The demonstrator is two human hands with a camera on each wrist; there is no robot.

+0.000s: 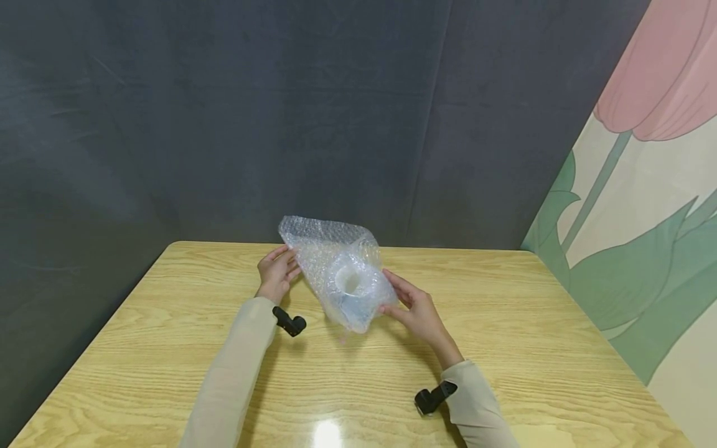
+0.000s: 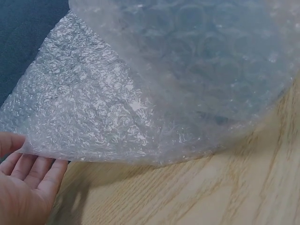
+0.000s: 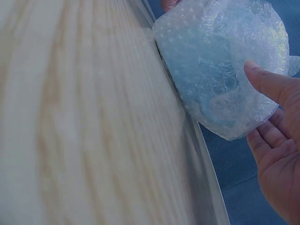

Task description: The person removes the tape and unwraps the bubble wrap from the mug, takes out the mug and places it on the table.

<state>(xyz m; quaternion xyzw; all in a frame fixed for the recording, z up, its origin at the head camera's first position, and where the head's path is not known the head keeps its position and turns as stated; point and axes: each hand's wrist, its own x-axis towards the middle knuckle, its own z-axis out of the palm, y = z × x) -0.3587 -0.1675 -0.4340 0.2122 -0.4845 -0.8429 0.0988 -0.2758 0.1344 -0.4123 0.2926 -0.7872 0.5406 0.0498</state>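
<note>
A sheet of clear bubble wrap (image 1: 330, 233) is wound around a pale blue thing with a round white hollow at its middle (image 1: 351, 281); the wrap blurs what kind of thing it is. A loose flap spreads toward the far left. My left hand (image 1: 274, 274) pinches the flap's edge, thumb above and fingers below, as the left wrist view shows on the bubble wrap (image 2: 93, 98). On the other side my right hand (image 1: 414, 308) holds the wrapped bundle (image 3: 206, 65), its thumb lying on top and its fingers at the lower edge.
The bundle is over the far middle of a light wooden table (image 1: 168, 348). Behind the table's far edge hangs a dark curtain (image 1: 252, 124). A wall with a painted flower (image 1: 644, 249) stands at the right. Each wrist carries a small black camera (image 1: 289, 322).
</note>
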